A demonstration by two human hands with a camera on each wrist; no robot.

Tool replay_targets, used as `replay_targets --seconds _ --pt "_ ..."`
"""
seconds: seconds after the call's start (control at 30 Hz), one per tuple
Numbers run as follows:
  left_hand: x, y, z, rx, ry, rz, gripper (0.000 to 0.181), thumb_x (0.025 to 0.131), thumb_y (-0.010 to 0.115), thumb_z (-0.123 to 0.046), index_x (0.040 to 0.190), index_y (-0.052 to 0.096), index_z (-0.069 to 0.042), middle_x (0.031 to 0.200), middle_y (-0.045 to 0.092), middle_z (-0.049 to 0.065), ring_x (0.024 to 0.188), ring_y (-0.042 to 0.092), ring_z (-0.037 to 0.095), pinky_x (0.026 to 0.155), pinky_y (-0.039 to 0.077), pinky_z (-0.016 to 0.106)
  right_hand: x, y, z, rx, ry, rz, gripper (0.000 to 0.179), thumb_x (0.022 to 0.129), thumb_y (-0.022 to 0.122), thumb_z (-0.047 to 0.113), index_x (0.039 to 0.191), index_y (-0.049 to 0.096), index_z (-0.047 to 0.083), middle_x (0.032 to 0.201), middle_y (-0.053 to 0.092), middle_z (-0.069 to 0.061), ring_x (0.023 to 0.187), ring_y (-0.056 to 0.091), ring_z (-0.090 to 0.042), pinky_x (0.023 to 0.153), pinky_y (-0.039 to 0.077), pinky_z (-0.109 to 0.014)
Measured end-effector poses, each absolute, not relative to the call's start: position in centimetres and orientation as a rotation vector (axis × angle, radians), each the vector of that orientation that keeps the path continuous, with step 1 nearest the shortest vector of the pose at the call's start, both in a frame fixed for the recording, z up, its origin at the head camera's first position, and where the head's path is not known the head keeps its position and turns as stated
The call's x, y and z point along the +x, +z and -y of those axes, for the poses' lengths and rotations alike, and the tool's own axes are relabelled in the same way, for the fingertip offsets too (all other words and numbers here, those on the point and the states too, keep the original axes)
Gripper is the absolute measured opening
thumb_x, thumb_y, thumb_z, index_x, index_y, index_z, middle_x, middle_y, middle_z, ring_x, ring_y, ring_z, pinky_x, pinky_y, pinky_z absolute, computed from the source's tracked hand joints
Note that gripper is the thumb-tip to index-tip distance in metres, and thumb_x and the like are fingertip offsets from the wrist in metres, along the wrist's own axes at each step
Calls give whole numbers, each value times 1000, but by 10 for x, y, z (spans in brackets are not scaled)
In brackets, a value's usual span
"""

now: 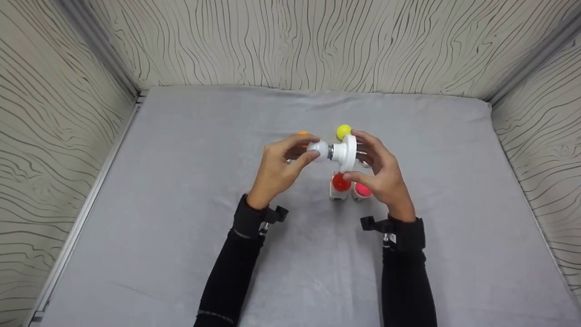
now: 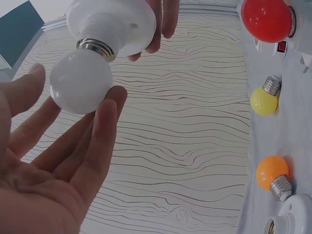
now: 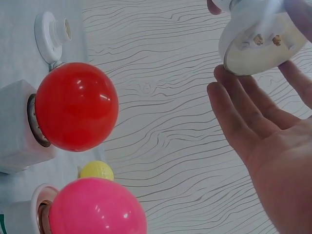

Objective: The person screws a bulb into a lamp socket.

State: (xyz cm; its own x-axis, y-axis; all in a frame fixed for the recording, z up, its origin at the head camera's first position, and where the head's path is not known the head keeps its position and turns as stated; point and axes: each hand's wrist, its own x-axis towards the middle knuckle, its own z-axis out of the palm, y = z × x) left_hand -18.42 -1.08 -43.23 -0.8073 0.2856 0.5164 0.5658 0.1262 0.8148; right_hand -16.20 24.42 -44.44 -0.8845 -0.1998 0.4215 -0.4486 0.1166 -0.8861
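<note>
A white light bulb [image 1: 317, 150] sits with its metal base at the mouth of a white lamp holder [image 1: 348, 153], both held above the table. The thumb and fingers of my left hand [image 1: 281, 165] are around the bulb's globe. My right hand [image 1: 383, 175] grips the round base of the lamp holder by its rim, thumb below and fingers above. Two brass screws show on the holder's underside in the right wrist view. How deep the bulb's thread sits is hard to tell, as only a metal band shows.
Below the hands stand a red bulb [image 1: 341, 182] in a boxy white socket and a pink bulb [image 1: 363, 190] in a white socket. Behind lie a yellow bulb [image 1: 343, 131] and an orange bulb [image 2: 272, 171], the latter beside another white lamp holder [image 2: 296, 212]. Patterned walls enclose the grey cloth.
</note>
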Motion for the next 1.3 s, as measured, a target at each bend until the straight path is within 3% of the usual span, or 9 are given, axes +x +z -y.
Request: replay_targets --seconds 0.3,0.43,0.67,0.83,1.3 --pt "-185 -432 11 -849 -1761 2157 29 98 78 -20 123 76 -4 118 79 12 100 82 18 85 68 26 -162 -445 -244 682 1842 2197 89 74 84 -20 155 48 -2 145 64 -11 127 67 -9 107 57 -19" --pt "-184 -431 11 -857 -1759 2147 30 97 78 -19 124 76 -4 119 79 12 101 81 18 87 68 26 -162 -444 -244 665 1839 2220 89 76 82 -20 156 47 -1 143 65 3 126 67 -9 108 57 -18" --pt "-183 -429 10 -863 -1737 2119 36 95 81 -19 126 74 -4 120 80 13 102 80 22 85 68 28 -163 -448 -245 655 1893 2209 88 79 79 -19 158 46 2 147 63 -15 127 67 -12 112 56 -19" --pt "-182 -428 10 -885 -1722 2087 38 94 82 -20 128 74 -4 121 79 12 103 78 21 85 68 29 -163 -448 -245 652 1952 2192 85 82 76 -19 158 46 1 147 64 2 129 66 -13 112 56 -20" --pt "-183 -428 10 -1048 -1707 2003 39 92 83 -11 129 73 -2 127 77 16 118 75 23 99 65 30 -164 -449 -248 656 2043 2210 68 94 64 -10 158 45 -2 143 66 7 129 65 -9 111 55 -19"
